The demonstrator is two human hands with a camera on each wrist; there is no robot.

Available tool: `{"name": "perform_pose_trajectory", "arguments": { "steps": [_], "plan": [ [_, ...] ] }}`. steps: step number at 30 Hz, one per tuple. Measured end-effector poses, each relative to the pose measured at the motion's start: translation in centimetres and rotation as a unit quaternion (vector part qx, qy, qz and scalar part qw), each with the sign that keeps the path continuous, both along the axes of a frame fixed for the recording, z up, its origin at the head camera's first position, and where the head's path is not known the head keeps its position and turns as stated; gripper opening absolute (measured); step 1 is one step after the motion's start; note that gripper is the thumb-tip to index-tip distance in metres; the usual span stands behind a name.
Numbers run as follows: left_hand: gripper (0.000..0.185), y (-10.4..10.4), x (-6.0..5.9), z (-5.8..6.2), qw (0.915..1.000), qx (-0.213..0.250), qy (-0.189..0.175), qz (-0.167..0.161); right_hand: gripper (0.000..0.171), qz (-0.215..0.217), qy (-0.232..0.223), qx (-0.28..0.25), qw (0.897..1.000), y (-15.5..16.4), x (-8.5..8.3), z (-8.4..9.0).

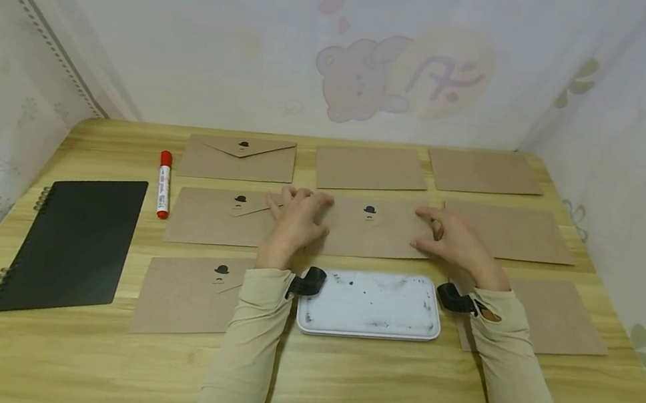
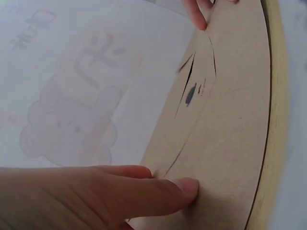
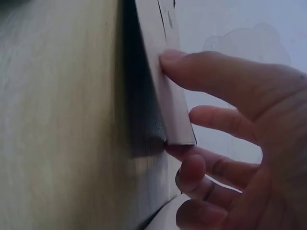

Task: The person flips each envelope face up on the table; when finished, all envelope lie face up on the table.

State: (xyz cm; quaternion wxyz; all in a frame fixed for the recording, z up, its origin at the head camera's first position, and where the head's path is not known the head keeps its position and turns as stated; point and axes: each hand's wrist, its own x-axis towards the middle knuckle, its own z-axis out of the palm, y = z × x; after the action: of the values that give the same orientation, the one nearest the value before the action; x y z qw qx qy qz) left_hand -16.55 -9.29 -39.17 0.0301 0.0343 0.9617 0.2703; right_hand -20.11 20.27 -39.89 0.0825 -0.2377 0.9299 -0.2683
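Observation:
A brown kraft envelope (image 1: pixel 375 240) with a printed hat and moustache lies between my two hands in the head view. My left hand (image 1: pixel 295 223) holds its left end; in the left wrist view the thumb (image 2: pixel 165 194) lies on the flap side and a finger reaches the far edge. At the other end my right hand (image 1: pixel 463 242) grips the envelope, its thumb (image 3: pixel 192 64) on top and a fingertip under the corner. The right wrist view shows this end raised, with a dark shadow beneath. A second flap-up envelope (image 1: pixel 209 218) lies partly under my left hand.
More envelopes (image 1: pixel 369 168) lie in rows around my hands. A white, smudged flat case (image 1: pixel 370 308) sits just in front, between my wrists. On the left are a red-capped marker (image 1: pixel 164 185) and a black spiral notebook (image 1: pixel 72 248). Pale curtains (image 1: pixel 210 33) enclose the table.

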Motion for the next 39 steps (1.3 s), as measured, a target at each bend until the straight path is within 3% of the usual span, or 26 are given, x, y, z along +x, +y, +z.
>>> {"name": "perform_pose_trajectory", "arguments": {
  "steps": [13, 20, 24, 29, 33, 39],
  "plan": [
    [0.044, 0.2, -0.1, -0.3, 1.0000, -0.006, -0.002, -0.001, 0.058, -0.011, 0.008, 0.038, 0.999, -0.2, 0.3, -0.2],
    [0.046, -0.4, -0.3, -0.4, 0.9994, 0.008, -0.006, -0.032, 0.051, -0.020, 0.006, 0.045, 0.999, -0.3, 0.5, -0.2],
    [0.043, -1.2, -0.4, -0.2, 0.9980, 0.039, 0.029, -0.041, 0.047, -0.019, 0.000, 0.012, 1.000, -0.2, 0.5, 0.1],
    [0.034, -2.2, -0.4, 0.0, 0.9938, 0.077, 0.079, -0.010, 0.038, -0.027, 0.010, -0.023, 0.999, -0.2, 0.2, 1.4],
    [0.032, -2.6, -0.4, 0.1, 0.9905, 0.100, 0.094, 0.008, 0.033, -0.024, 0.020, 0.007, 0.999, -0.1, -0.8, 2.8],
    [0.030, -3.0, -0.4, 0.1, 0.9880, 0.110, 0.103, 0.036, 0.026, 0.021, 0.034, 0.066, 0.997, -0.8, -4.6, 4.2]
  ]
}}
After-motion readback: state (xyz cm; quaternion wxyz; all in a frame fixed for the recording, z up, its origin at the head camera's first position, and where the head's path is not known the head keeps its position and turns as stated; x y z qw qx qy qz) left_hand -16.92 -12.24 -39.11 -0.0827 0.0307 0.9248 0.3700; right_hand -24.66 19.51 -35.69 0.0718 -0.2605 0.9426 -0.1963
